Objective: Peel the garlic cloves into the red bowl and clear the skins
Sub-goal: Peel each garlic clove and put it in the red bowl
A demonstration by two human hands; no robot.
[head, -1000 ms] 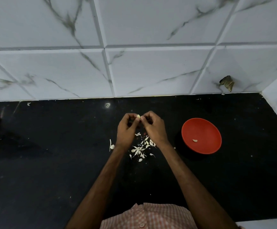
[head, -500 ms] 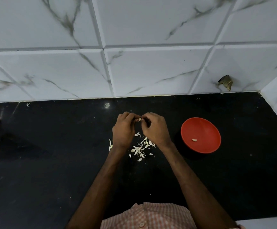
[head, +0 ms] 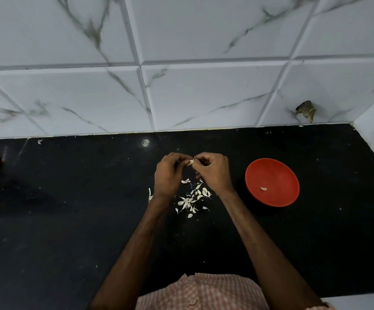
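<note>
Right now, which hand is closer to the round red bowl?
Right. The right hand is beside the round red bowl, not touching; the left hand is farther, beyond the right hand.

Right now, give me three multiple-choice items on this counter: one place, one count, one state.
1. Relative to the left hand and right hand, the red bowl stands: A) to their right; B) to their left; C) between them.
2. Cloves lying in the red bowl: A) none; B) one; C) five.
3. The garlic clove being worked is: A) lying on the counter; B) pinched by fingers of both hands; C) dropped in the bowl.

Answers: 1 A, the bowl sits beyond the right hand. 2 B, a single pale clove shows inside. 3 B, the garlic clove sits between both hands' fingertips, above the skins.
</note>
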